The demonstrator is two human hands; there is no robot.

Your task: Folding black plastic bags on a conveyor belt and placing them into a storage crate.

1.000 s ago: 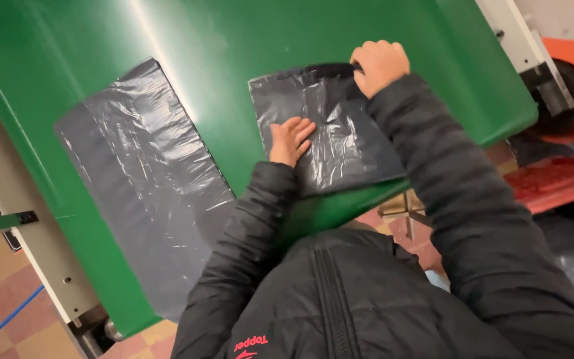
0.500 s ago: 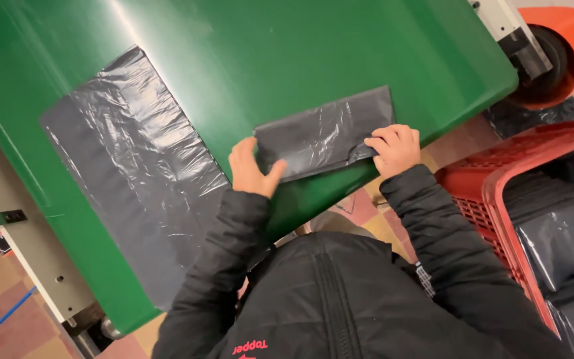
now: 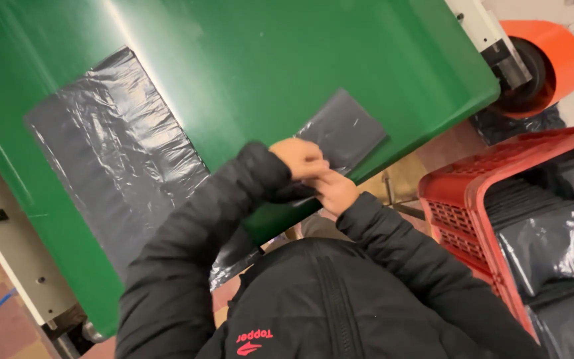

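Over on the left of the green table point(image 3: 247, 60), a second grey plastic bag point(image 3: 111, 153) lies flat and spread out, crinkled. At the right sits a red plastic crate point(image 3: 463, 206) with dark bags point(image 3: 553, 242) stacked inside. Up top, an orange roll point(image 3: 553, 56) sits on its spindle.

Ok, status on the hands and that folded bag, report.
Left hand and right hand together on the near end of the folded black bag, at the edge of the green table. Flat black bag alongside, apart. Red crate at right.
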